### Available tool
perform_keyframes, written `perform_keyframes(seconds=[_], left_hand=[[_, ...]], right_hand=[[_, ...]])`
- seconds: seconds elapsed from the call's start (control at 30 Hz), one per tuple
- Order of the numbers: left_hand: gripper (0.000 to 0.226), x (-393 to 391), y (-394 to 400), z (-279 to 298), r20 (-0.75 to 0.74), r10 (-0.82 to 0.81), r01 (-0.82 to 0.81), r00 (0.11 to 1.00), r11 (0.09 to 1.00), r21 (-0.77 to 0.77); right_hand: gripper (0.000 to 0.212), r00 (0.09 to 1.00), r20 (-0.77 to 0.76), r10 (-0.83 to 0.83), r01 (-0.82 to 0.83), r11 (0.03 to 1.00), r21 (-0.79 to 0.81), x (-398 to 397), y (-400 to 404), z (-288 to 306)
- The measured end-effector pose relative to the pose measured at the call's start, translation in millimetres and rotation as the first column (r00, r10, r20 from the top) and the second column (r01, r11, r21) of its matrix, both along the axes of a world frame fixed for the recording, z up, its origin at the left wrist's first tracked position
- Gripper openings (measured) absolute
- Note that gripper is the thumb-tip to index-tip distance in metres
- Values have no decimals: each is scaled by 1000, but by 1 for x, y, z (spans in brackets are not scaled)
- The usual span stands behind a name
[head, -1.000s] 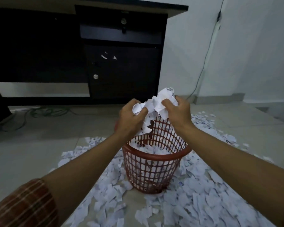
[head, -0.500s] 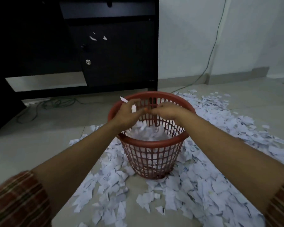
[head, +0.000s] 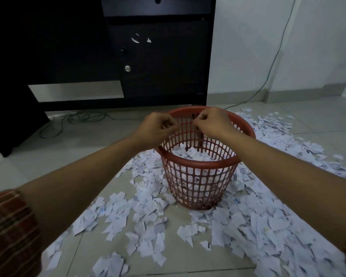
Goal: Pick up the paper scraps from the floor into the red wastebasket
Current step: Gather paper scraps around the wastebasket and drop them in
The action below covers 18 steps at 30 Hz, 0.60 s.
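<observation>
Though the floor (head: 92, 140) carries far more paper than has been cleared, the job is under way: scraps (head: 254, 222) lie thick across the tiles around the basket (head: 198, 186), most densely to its right and toward the near edge of the floor, thinner on its left, and a few stray toward the wall at the far right. The basket stands upright among them, in front of the dark desk (head: 158, 62), and holds a layer of paper (head: 196, 155) that fills it roughly halfway up, by my reading. Over its far rim hover both hands: the left hand (head: 156, 128) and the right hand (head: 212, 122) have fingers curled with tips drawn together, almost touching each other; no paper shows clearly in either, so I cannot tell whether they pinch anything. I judge most of the picking up is left.
</observation>
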State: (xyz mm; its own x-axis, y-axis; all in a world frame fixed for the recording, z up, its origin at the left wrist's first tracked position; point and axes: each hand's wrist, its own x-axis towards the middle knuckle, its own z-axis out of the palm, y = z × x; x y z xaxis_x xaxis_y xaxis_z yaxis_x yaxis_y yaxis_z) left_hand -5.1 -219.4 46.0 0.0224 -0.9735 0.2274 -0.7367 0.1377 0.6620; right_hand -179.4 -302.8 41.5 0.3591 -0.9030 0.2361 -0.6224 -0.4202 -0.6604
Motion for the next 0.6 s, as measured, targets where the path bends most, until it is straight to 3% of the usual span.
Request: perform_keyframes(seconds=[0.23, 0.47, 0.6], left_hand=[[9, 43, 36, -3, 70, -24, 29, 997, 997, -73], [12, 107, 67, -35, 269, -106, 96, 957, 994, 51], [10, 128, 78, -55, 264, -161, 146, 951, 986, 76]], right_hand=[[15, 965, -158, 210, -241, 946, -217, 34, 44, 2], [25, 854, -453, 254, -478, 727, -493, 78, 91, -16], [23, 800, -486, 352, -581, 656, -482, 105, 121, -41]])
